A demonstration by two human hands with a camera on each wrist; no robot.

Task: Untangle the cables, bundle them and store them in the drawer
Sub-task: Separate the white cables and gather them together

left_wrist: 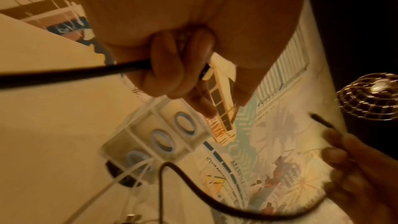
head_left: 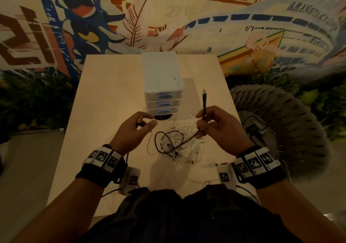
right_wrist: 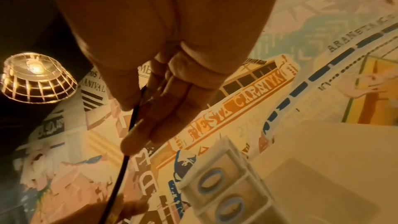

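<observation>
A black cable [head_left: 204, 104] runs between both hands above a tangle of white cables [head_left: 184, 145] on the table [head_left: 104, 102]. My right hand [head_left: 201, 125] grips the black cable near one end, its plug standing upright; in the right wrist view thumb and fingers [right_wrist: 150, 117] pinch the black cable [right_wrist: 120, 176]. My left hand [head_left: 144, 123] pinches the other end, which shows a bit of yellow; the left wrist view shows the black cable [left_wrist: 64, 74] entering its curled fingers [left_wrist: 163, 67]. Part of the black cable loops through the tangle. The white three-drawer unit [head_left: 162, 85] stands behind, all drawers closed.
A dark round object [head_left: 162, 117] lies in front of the bottom drawer. A woven round seat [head_left: 280, 121] stands right of the table. Small white boxes [head_left: 131, 179] sit near the table's front edge. A mural wall rises behind, and a caged lamp [right_wrist: 36, 77] hangs overhead.
</observation>
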